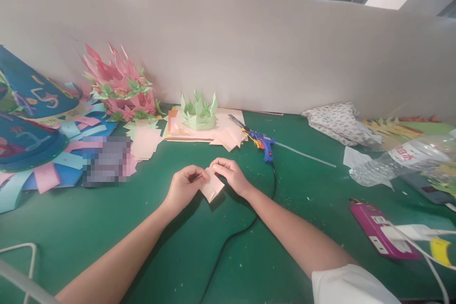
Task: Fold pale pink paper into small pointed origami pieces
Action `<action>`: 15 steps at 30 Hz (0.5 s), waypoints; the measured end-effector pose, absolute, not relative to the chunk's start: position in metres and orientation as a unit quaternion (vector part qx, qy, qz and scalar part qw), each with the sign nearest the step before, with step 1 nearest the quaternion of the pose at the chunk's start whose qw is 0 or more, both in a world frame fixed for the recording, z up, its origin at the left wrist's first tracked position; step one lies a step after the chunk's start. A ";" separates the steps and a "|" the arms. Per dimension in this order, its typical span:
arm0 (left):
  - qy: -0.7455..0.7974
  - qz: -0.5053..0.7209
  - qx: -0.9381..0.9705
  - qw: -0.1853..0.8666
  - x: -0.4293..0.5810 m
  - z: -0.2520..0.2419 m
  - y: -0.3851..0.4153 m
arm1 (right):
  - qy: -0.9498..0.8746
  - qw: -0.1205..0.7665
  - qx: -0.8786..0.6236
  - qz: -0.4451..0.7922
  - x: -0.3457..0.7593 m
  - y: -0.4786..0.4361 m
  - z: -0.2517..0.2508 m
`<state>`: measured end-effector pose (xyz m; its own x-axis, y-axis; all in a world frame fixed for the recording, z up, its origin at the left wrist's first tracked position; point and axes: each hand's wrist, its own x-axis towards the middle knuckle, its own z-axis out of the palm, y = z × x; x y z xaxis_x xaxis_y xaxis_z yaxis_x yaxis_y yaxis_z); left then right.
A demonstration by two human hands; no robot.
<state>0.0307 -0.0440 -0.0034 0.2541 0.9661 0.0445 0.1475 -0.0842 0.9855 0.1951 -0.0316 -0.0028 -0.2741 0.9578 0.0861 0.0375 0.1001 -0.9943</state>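
Observation:
Between my two hands is a small folded piece of pale pink paper point(213, 187), held just above the green table. My left hand point(187, 183) pinches its left edge between thumb and fingers. At the upper right edge, my right hand point(231, 174) grips the same paper with thumb and fingertips. Beyond my hands, a light green folded-paper crown point(198, 115) stands on a stack of coloured paper sheets point(228, 121). A blue hot glue gun point(265, 145) lies to the right of the stack, with a clear glue stick out of its back and scissors point(238, 123) beside its nozzle.
Pink paper crowns point(121, 80), loose pale paper sheets point(146, 141) and blue decorated cone hats point(39, 90) fill the left. On the right are a plastic bottle point(409, 156), a patterned cloth point(331, 121) and a magenta power strip point(381, 230). A black cord point(231, 236) crosses the green table point(171, 256).

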 end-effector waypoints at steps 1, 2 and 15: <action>0.461 0.408 0.611 0.499 0.031 -0.003 -0.044 | -0.608 0.434 -0.411 0.523 0.195 -0.032 -0.003; 0.466 0.410 0.606 0.497 0.031 -0.003 -0.044 | -0.619 0.430 -0.407 0.516 0.194 -0.032 -0.003; 0.488 0.359 0.647 0.463 0.031 -0.005 -0.042 | -0.653 0.425 -0.428 0.457 0.195 -0.031 -0.007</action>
